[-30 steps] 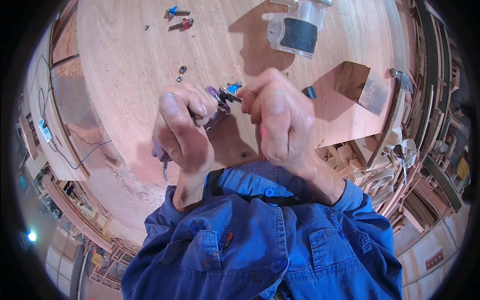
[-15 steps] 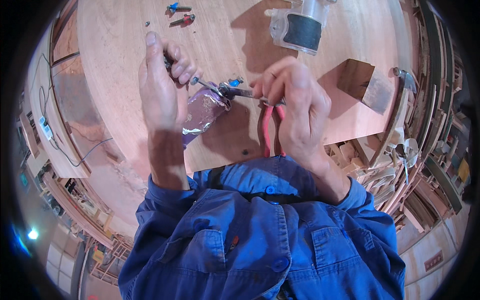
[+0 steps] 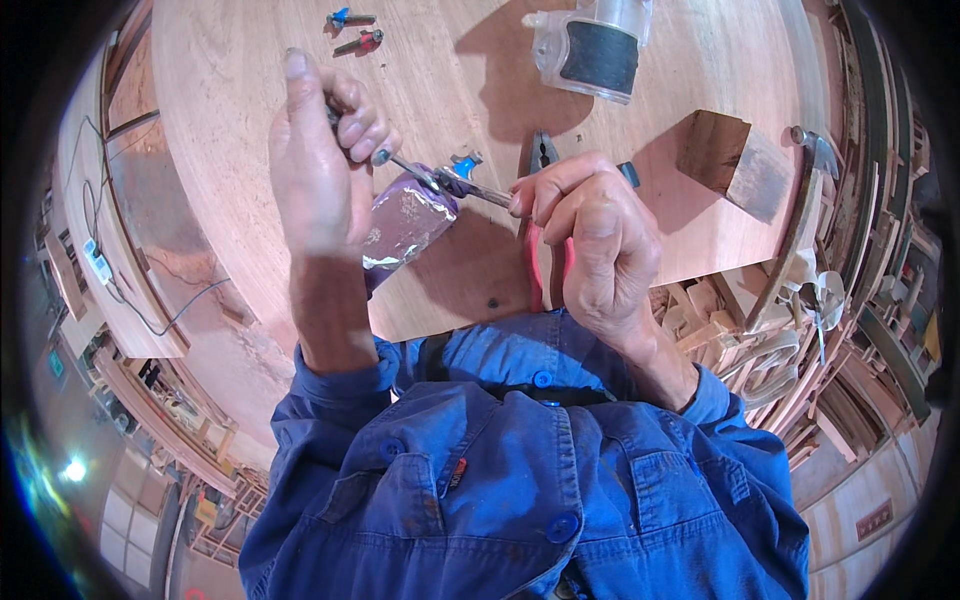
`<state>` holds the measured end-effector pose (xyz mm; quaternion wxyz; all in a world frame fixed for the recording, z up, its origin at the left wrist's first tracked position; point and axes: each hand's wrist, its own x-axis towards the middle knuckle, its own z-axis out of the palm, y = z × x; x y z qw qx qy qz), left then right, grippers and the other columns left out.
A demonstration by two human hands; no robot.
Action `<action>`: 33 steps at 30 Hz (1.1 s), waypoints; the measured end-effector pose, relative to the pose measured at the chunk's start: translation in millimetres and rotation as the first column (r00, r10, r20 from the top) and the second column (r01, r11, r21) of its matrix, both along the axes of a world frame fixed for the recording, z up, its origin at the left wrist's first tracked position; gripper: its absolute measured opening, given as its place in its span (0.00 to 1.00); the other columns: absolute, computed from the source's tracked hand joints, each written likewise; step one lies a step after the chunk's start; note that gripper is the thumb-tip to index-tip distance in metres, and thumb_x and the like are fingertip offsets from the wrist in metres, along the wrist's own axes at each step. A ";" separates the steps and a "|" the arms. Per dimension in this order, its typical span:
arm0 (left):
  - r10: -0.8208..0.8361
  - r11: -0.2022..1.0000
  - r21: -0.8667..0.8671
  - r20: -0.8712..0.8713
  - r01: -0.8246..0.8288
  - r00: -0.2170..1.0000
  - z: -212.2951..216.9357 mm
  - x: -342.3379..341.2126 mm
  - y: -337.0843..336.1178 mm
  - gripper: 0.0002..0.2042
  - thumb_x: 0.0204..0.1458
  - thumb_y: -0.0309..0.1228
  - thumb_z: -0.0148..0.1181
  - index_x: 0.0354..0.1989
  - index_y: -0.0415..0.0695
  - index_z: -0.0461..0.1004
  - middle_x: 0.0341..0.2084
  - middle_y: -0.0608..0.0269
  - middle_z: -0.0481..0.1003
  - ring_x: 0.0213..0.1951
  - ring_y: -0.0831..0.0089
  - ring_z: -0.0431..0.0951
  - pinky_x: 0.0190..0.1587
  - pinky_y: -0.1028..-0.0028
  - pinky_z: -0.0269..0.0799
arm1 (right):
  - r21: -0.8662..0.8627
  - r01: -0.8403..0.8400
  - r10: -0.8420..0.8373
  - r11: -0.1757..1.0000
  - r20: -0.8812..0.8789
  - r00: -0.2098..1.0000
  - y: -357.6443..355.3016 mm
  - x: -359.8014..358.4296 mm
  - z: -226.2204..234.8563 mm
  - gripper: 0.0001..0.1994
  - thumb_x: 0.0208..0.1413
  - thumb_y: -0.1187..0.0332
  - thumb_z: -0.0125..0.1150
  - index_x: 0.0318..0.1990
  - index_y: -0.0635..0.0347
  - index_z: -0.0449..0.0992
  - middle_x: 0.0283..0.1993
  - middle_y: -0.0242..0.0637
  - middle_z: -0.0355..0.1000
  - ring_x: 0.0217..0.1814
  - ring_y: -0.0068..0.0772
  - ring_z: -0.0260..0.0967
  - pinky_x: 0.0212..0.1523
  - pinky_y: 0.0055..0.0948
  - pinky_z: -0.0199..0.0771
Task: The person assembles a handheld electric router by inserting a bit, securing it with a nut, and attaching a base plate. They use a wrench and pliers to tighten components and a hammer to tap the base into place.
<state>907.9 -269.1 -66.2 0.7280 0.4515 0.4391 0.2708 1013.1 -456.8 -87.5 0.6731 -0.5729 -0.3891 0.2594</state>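
My left hand [image 3: 325,165] is closed, thumb raised, fingers curled round something dark that I cannot make out. By its fingertips a thin metal rod [image 3: 408,168] with a rounded end slants down to the metal fitting [image 3: 450,184] of a worn purple block-like body [image 3: 412,222], flaked with silver. My right hand [image 3: 605,235] pinches the end of a flat metal bar [image 3: 490,194], like a wrench, whose far end meets that fitting. Just behind stands a blue router bit [image 3: 465,165]. Red-handled pliers [image 3: 541,155] lie beside my right hand, partly behind its fingers.
Two router bits, one blue [image 3: 350,18] and one red [image 3: 360,42], lie at the far left of the wooden tabletop [image 3: 230,150]. At the back right are a clear plastic housing with a black band [image 3: 602,57], a wooden block [image 3: 735,165] and a hammer [image 3: 815,152]. Wood offcuts [image 3: 710,310] lie below the table edge.
My right hand has shifted slightly right and down, tilting the bar; the pliers' jaws now show. My left hand has moved a little up and left, covering the small metal piece near its thumb.
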 end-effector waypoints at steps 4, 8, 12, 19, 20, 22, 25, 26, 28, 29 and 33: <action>0.026 0.991 0.131 -0.051 -0.020 0.998 -0.4 -0.1 -19.1 0.25 0.73 0.52 0.41 0.29 0.45 0.61 0.17 0.71 0.55 0.20 0.80 0.55 0.27 0.74 0.57 | -0.052 -0.042 0.048 0.998 0.114 0.992 4.4 5.5 9.3 0.25 0.77 0.60 0.39 0.26 0.65 0.69 0.34 0.46 0.71 0.35 0.35 0.74 0.41 0.35 0.80; 0.103 0.976 0.196 -0.014 -0.098 0.995 -1.3 -5.8 -36.4 0.25 0.73 0.52 0.41 0.27 0.44 0.62 0.16 0.71 0.55 0.18 0.80 0.54 0.24 0.75 0.56 | -0.090 -0.099 0.109 0.991 0.120 0.987 12.6 1.4 20.6 0.23 0.76 0.62 0.40 0.26 0.64 0.68 0.31 0.44 0.71 0.32 0.35 0.73 0.40 0.35 0.80; 0.160 0.973 0.166 0.028 -0.163 0.987 -7.7 -0.8 -31.9 0.27 0.72 0.53 0.43 0.25 0.44 0.63 0.14 0.73 0.56 0.16 0.82 0.55 0.21 0.77 0.53 | -0.004 -0.244 0.244 0.970 0.058 0.968 20.3 -1.7 19.6 0.23 0.75 0.63 0.39 0.25 0.63 0.67 0.27 0.42 0.70 0.29 0.38 0.70 0.39 0.36 0.80; 0.315 0.934 0.156 0.069 -0.322 0.947 -9.0 8.3 -39.0 0.27 0.71 0.52 0.45 0.20 0.47 0.59 0.13 0.72 0.56 0.15 0.82 0.52 0.18 0.77 0.48 | 0.101 -0.088 0.096 0.991 -0.078 0.992 49.0 -27.4 19.7 0.26 0.76 0.62 0.37 0.19 0.59 0.60 0.16 0.31 0.58 0.17 0.25 0.54 0.20 0.30 0.55; 0.334 0.920 0.191 0.082 -0.344 0.939 -9.2 10.4 -41.4 0.27 0.71 0.52 0.45 0.20 0.47 0.58 0.13 0.72 0.56 0.15 0.82 0.52 0.18 0.77 0.48 | 0.075 -0.052 0.058 0.996 -0.087 0.995 53.4 -31.7 22.9 0.27 0.76 0.62 0.36 0.18 0.59 0.59 0.15 0.30 0.57 0.16 0.23 0.52 0.19 0.29 0.53; 0.370 0.908 0.179 0.081 -0.378 0.926 -5.9 10.7 -50.3 0.27 0.71 0.50 0.45 0.20 0.48 0.58 0.13 0.72 0.56 0.15 0.83 0.54 0.18 0.77 0.47 | 0.030 -0.005 0.008 1.000 -0.070 0.998 65.1 -32.0 29.9 0.27 0.76 0.63 0.36 0.18 0.59 0.59 0.14 0.29 0.55 0.16 0.21 0.49 0.18 0.28 0.50; 0.439 0.864 0.213 0.125 -0.456 0.890 -17.1 11.1 -47.6 0.27 0.71 0.50 0.45 0.20 0.47 0.59 0.13 0.72 0.56 0.16 0.83 0.54 0.18 0.77 0.47 | 0.017 0.040 -0.038 0.999 -0.093 0.995 85.3 -31.5 33.4 0.27 0.77 0.63 0.36 0.18 0.59 0.57 0.14 0.26 0.53 0.16 0.17 0.46 0.17 0.25 0.46; 0.438 0.862 0.228 0.116 -0.453 0.892 -18.4 10.8 -47.8 0.27 0.71 0.50 0.44 0.20 0.47 0.59 0.13 0.72 0.56 0.16 0.83 0.55 0.18 0.77 0.48 | 0.012 0.038 -0.037 0.999 -0.079 0.996 90.0 -31.6 33.0 0.28 0.77 0.63 0.37 0.18 0.59 0.57 0.14 0.25 0.53 0.16 0.16 0.45 0.17 0.25 0.46; 0.432 0.858 0.268 0.084 -0.438 0.898 -19.3 8.8 -46.4 0.27 0.72 0.50 0.44 0.20 0.46 0.60 0.13 0.72 0.58 0.16 0.83 0.55 0.19 0.77 0.48 | -0.016 0.037 -0.037 0.999 -0.055 0.998 97.3 -31.9 36.2 0.28 0.77 0.62 0.38 0.17 0.58 0.57 0.14 0.24 0.53 0.17 0.14 0.44 0.18 0.24 0.45; 0.427 0.857 0.290 0.066 -0.426 0.902 -19.6 7.6 -46.5 0.27 0.72 0.50 0.43 0.21 0.46 0.61 0.14 0.72 0.58 0.16 0.83 0.56 0.19 0.76 0.49 | -0.035 0.039 -0.040 0.999 -0.048 0.998 101.1 -31.8 38.7 0.28 0.77 0.62 0.38 0.17 0.57 0.57 0.14 0.24 0.53 0.17 0.14 0.44 0.18 0.24 0.44; 0.396 0.847 0.394 -0.023 -0.356 0.918 -19.5 0.9 -47.5 0.27 0.72 0.49 0.42 0.21 0.44 0.63 0.14 0.71 0.61 0.17 0.82 0.57 0.20 0.76 0.50 | -0.118 0.055 -0.061 0.991 -0.047 0.997 113.2 -38.9 46.0 0.29 0.77 0.60 0.40 0.16 0.55 0.57 0.14 0.22 0.53 0.18 0.12 0.44 0.18 0.24 0.43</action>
